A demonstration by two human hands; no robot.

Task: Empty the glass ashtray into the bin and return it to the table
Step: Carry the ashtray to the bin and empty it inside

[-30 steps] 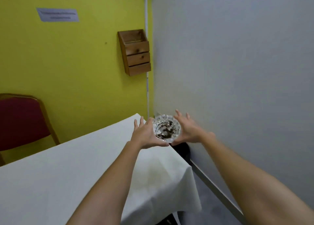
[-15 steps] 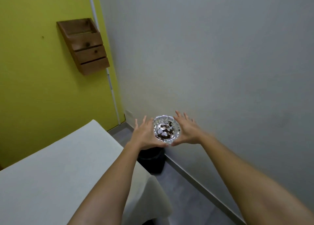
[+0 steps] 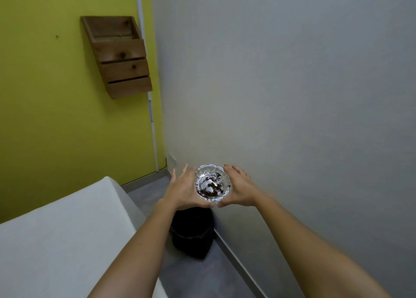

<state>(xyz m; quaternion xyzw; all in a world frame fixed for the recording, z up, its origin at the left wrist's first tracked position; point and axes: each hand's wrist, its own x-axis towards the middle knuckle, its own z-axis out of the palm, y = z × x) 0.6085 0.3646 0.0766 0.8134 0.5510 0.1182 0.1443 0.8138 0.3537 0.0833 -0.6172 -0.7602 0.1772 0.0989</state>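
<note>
- Glass ashtray (image 3: pixel 212 182) sits cradled between my left hand (image 3: pixel 182 190) and right hand (image 3: pixel 239 189), both palms pressed to its sides, fingers spread.
- Black bin (image 3: pixel 192 232) stands on the floor below, between the white-clothed table (image 3: pixel 67 230) and grey wall (image 3: pixel 292 95).
- Ashtray's mouth faces up toward me, dark ash inside.

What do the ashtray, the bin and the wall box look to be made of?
Ashtray: clear pressed glass, scalloped rim with bright glints, dark ash inside. Bin: matte black, probably plastic or a liner; too dark to tell. Wall box: unpainted brown wood, with visible knots and grain.
</note>
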